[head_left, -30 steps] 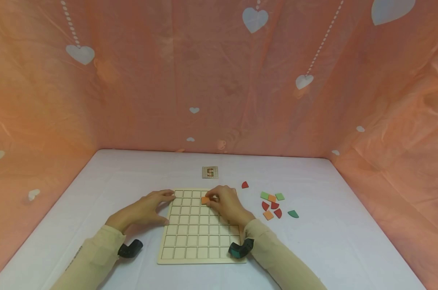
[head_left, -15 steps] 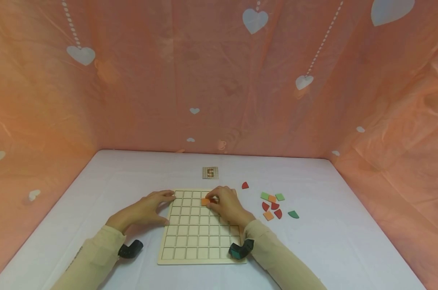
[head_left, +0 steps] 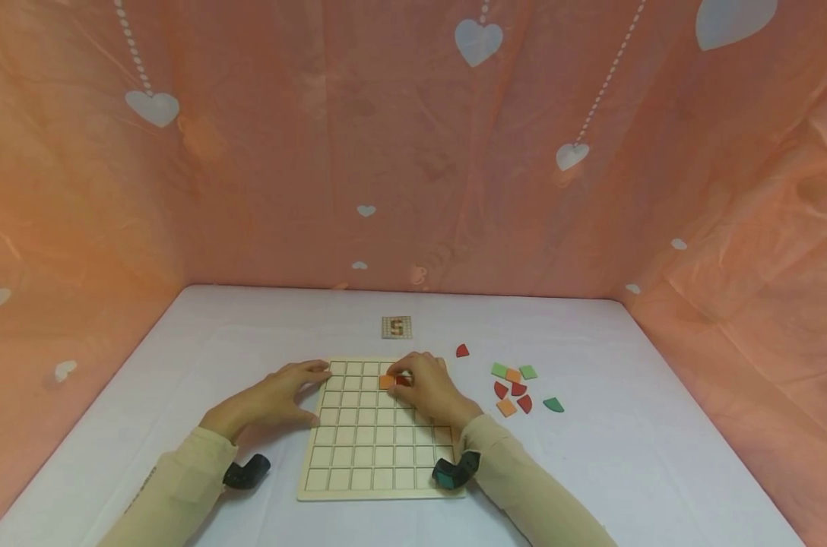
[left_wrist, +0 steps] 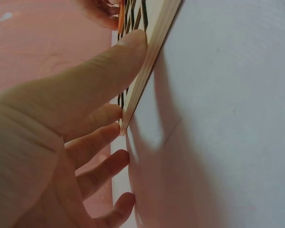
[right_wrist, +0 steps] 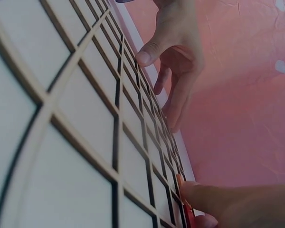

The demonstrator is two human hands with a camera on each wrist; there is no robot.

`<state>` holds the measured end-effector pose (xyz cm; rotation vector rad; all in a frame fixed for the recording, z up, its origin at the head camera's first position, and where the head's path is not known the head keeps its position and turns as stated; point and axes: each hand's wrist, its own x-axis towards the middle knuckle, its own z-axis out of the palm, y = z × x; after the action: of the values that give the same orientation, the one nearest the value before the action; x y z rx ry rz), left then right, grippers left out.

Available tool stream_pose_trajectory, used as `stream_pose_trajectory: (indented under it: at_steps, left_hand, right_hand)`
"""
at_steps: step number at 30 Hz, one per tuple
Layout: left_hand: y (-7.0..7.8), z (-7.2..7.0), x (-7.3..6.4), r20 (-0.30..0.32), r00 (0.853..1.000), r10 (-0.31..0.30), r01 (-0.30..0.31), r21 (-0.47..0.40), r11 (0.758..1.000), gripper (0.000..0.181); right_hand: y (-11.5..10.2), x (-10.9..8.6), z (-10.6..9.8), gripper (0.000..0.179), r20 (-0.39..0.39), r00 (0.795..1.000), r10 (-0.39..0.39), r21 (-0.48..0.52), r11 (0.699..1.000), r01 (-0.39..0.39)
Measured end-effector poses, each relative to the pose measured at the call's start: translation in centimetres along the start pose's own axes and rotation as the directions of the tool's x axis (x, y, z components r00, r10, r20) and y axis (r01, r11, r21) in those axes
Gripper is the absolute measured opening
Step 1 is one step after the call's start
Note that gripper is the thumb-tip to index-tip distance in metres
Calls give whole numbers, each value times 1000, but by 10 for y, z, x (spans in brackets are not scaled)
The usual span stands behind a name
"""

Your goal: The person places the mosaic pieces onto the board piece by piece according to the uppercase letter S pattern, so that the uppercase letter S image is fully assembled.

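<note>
A pale wooden grid board [head_left: 362, 434] lies flat on the white table. My right hand [head_left: 429, 386] reaches over its upper right part, thumb and finger pinching an orange square tile [head_left: 386, 382] at the second row from the top. A red piece [head_left: 403, 380] shows right beside that tile, partly covered by the fingers; in the right wrist view the orange tile [right_wrist: 180, 183] stands out against the grid at the fingertip. At the board's left edge rests my left hand [head_left: 277, 393], fingers spread, its thumb [left_wrist: 133, 40] touching the wooden side.
Right of the board lie several loose pieces: green squares [head_left: 528, 372], an orange square [head_left: 506, 408], red quarter-circles [head_left: 525, 403] and a dark green one [head_left: 553, 404]. A single red piece [head_left: 462, 350] sits nearer the board. Behind it is a small pattern card [head_left: 396, 327].
The orange tile has settled slightly lower against the grid, and more of the red piece shows between the right fingers. The left hand has stayed in place.
</note>
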<state>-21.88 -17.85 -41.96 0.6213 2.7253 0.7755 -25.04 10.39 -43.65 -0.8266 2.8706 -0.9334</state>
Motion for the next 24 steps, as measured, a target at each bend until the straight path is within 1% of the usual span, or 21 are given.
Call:
stream_pose_trajectory:
  at_steps: [3,10,14,19,24]
  left_hand:
    - [-1,1,0,-1,1000,-6,6,1,1000,79]
    - [-3,1,1,-1,1000,-3,3,7,1000,79]
    - [-2,2,0,-2,1000,-3,3,0,1000,79]
    - [-1,1,0,-3,1000,-1,1,-6,1000,78]
    - [-2,0,1,1,1000,14,-14,5,1000,78]
  right_hand:
    - [0,1,-2,29,8,1000,-2,8,1000,2]
    - [1,3,-7,26,-33,999,-19,-22,1000,19]
    - [0,3,-13,27,-50,999,-7,-31,1000,5]
    - [-1,-1,-23,27,-63,998,6,21,1000,-4]
    - [-3,-5,-33,31,-81,997,4,47,999,0]
